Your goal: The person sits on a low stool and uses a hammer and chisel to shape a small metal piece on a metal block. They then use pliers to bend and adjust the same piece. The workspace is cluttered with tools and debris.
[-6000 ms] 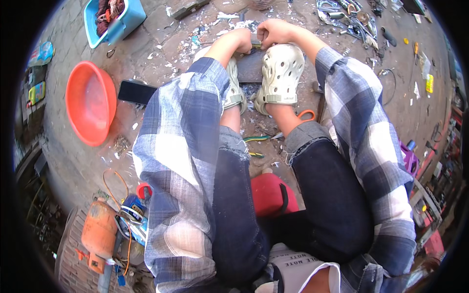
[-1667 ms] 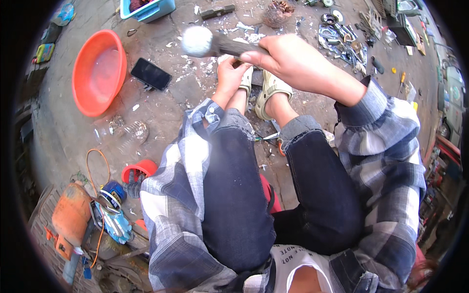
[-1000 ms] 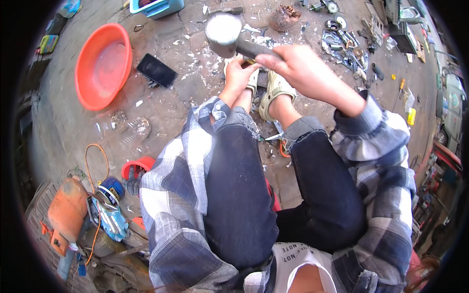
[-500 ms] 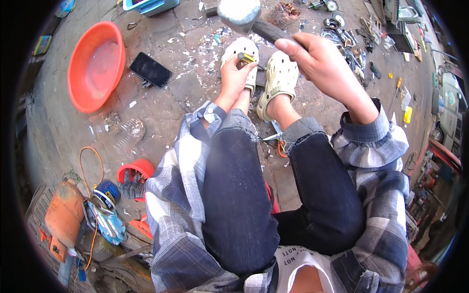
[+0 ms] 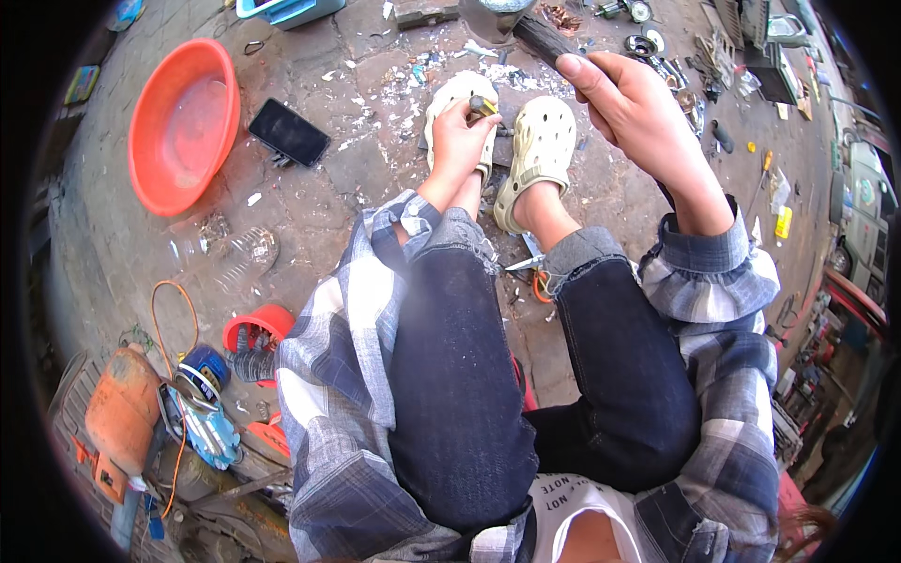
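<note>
My right hand (image 5: 648,117) is wrapped round the dark handle of a hammer (image 5: 544,39). The hammer's grey metal head is cut off by the top edge of the view, beyond my shoes. Low over my left cream clog (image 5: 448,97), my left hand (image 5: 457,141) pinches a short piece with a dark round end and a yellow side (image 5: 483,105). Its lower part is hidden by the fingers and I cannot tell its kind. A gap stands between the hammer head and this piece. My right cream clog (image 5: 544,141) rests beside it.
At the left are an orange-red basin (image 5: 183,127) and a black phone (image 5: 289,131). Scissors (image 5: 526,264) lie by my right ankle. Metal parts (image 5: 690,103) and a screwdriver (image 5: 767,159) are to the right. White scraps litter the paving.
The hammer has shifted rightward and farther toward the top edge, with my right hand turning along. My left hand with the small piece has moved slightly to the right.
</note>
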The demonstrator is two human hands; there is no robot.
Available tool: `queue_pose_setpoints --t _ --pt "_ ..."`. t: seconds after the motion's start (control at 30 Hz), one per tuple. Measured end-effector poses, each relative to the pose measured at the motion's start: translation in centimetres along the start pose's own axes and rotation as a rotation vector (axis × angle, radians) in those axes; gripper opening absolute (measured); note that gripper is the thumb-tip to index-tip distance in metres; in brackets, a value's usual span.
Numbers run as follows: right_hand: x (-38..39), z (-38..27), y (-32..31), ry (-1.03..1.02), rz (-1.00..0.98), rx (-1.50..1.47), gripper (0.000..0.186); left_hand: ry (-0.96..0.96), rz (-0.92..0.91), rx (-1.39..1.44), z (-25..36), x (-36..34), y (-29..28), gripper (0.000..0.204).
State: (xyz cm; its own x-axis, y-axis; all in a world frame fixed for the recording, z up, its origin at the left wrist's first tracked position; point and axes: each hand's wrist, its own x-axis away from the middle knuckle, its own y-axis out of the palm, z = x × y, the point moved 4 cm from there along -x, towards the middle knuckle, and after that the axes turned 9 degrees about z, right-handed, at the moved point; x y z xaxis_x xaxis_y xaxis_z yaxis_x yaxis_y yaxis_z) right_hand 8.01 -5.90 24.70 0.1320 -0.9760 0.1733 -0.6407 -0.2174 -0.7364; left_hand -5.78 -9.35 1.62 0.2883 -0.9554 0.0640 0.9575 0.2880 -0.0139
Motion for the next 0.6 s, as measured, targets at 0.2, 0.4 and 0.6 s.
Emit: queue_pose_setpoints --t 0.2,0.4,0.6 --pt "-0.3 0.2 0.7 -0.01 -0.012 0.013 0.057 -0.04 0.008 -0.036 -0.6 -0.3 0.2 0.019" --pt "-0.5 -1.3 2.5 -0.213 0.031 0.02 0.05 -0.082 0.01 -0.018 -0.1 -0.4 0.3 0.018" --pt "-0.6 5.3 5.7 -0.112 -0.026 0.415 0.052 -0.149 -0.013 0.037 0.1 -0.3 -0.2 0.021"
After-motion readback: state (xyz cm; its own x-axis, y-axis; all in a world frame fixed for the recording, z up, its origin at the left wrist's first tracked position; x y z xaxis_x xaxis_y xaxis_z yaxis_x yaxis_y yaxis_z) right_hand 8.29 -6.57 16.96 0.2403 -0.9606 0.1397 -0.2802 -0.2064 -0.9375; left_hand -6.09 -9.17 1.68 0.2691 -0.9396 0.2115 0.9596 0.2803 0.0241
